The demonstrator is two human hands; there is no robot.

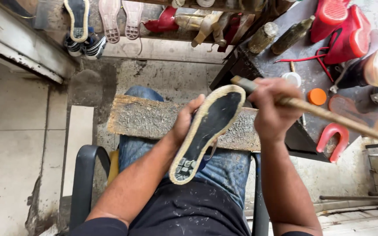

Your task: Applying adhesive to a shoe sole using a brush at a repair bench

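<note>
My left hand [187, 120] grips a shoe turned sole-up, its black sole [208, 129] edged by a pale woven rim. My right hand [271, 109] holds a long wooden-handled brush [324, 114], whose tip rests against the toe end of the sole. The shoe hovers over a rough, glue-crusted wooden board [147, 118] lying across my lap in blue jeans.
A dark worktable [294, 61] at the right carries bottles [263, 37], an orange lid [317, 96], a white lid [292, 78], red shoe parts [348, 30] and a red heel piece [334, 139]. Shoes and soles [110, 19] line a shelf ahead. A black chair arm [84, 179] stands at left.
</note>
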